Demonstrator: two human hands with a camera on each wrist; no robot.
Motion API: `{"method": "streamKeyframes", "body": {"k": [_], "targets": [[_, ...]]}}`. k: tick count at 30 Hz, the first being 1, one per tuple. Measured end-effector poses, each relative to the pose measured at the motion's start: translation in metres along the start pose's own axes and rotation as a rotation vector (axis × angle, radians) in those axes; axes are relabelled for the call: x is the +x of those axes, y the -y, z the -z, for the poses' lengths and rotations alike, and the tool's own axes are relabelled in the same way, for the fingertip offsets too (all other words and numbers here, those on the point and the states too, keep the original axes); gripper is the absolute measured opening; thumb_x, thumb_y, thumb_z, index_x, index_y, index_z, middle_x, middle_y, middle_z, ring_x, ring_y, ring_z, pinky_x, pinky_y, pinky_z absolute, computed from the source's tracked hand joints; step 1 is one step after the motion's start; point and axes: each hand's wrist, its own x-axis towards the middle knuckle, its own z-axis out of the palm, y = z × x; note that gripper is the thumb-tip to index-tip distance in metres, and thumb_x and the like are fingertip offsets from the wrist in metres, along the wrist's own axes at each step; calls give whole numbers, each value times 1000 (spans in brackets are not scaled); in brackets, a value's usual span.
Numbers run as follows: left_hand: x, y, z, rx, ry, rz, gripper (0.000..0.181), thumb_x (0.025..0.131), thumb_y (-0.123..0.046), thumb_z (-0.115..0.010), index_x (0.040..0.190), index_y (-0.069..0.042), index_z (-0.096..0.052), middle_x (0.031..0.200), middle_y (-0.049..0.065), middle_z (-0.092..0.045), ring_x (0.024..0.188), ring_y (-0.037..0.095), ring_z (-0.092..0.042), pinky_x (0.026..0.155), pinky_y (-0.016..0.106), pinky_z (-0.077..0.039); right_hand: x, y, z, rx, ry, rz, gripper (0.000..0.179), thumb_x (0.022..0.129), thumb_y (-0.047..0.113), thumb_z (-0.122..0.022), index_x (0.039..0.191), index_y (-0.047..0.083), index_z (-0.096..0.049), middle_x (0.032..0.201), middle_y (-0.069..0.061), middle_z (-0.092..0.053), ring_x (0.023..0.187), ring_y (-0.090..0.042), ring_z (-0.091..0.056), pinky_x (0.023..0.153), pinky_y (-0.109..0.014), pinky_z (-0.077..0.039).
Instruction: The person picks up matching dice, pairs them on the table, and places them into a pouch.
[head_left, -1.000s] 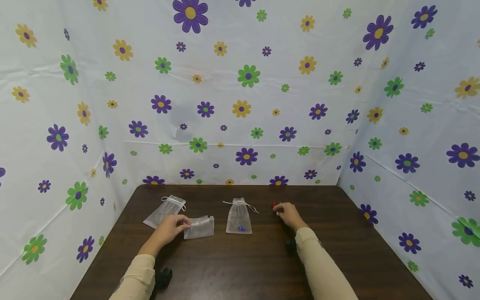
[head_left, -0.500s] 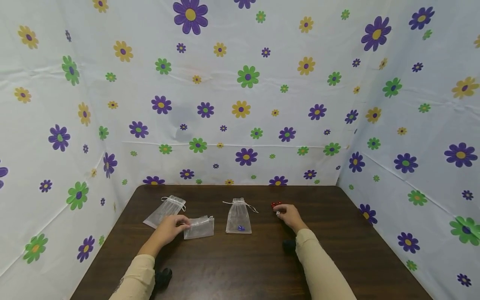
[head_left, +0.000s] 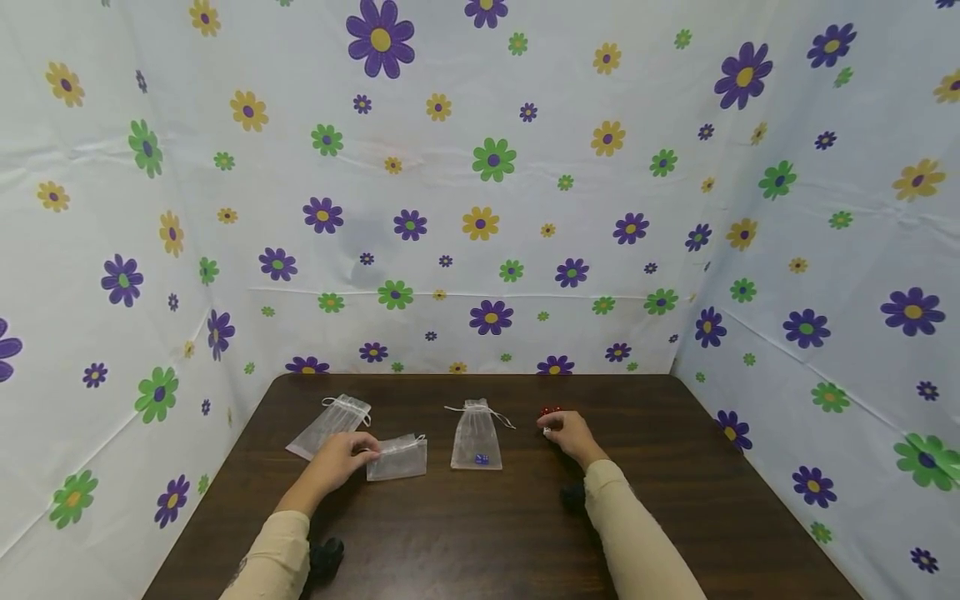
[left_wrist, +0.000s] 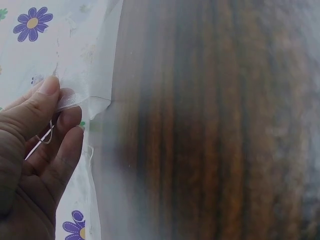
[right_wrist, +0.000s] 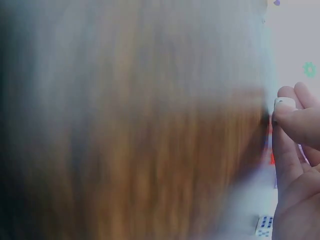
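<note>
My left hand (head_left: 335, 461) pinches the edge of a small sheer white drawstring bag (head_left: 399, 463) between thumb and fingers. In the left wrist view, a thin cord loop (left_wrist: 48, 134) of the bag hangs by the fingers. My right hand (head_left: 573, 436) pinches a white die (right_wrist: 285, 101) between thumb and fingertips, low over the table. Just beyond it lie red dice (head_left: 551, 410), partly hidden by the hand. Another white die (right_wrist: 264, 226) with dark pips shows low in the right wrist view. Between the hands lies a second sheer bag (head_left: 472, 429), with blue dice (head_left: 482, 459) inside.
A third sheer drawstring bag (head_left: 327, 425) lies at the back left, partly behind my left hand. Everything rests on a dark brown wooden table (head_left: 450, 533). A white flower-print sheet (head_left: 420, 183) hangs behind the table and along both sides.
My right hand has shifted slightly left and nearer me, away from the red dice, with the white die in its fingers. My left hand stays on the bag.
</note>
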Motion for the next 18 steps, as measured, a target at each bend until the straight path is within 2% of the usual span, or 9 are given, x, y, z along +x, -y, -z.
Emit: {"method": "streamKeyframes", "body": {"k": [10,18], "targets": [[1,2,-1,20,6,3,7,87,-12,-79,88,-17,-74,86,-7,-70,80,12,-60,78,39,-52,5,11,-16,15,51,94,20,89,-11,-69,105,-1,-75,106,-13,-72,101,-32,-65,91,-47,-53],[2,1,-2,14,4,5,7,87,-13,-79,88,-17,-74,86,-8,-70,80,12,-61,78,39,-52,8,26,-28,34,129,85,19,90,-8,-70,105,1,-77,109,-11,-72,104,-30,-64,93,-48,-52]]}}
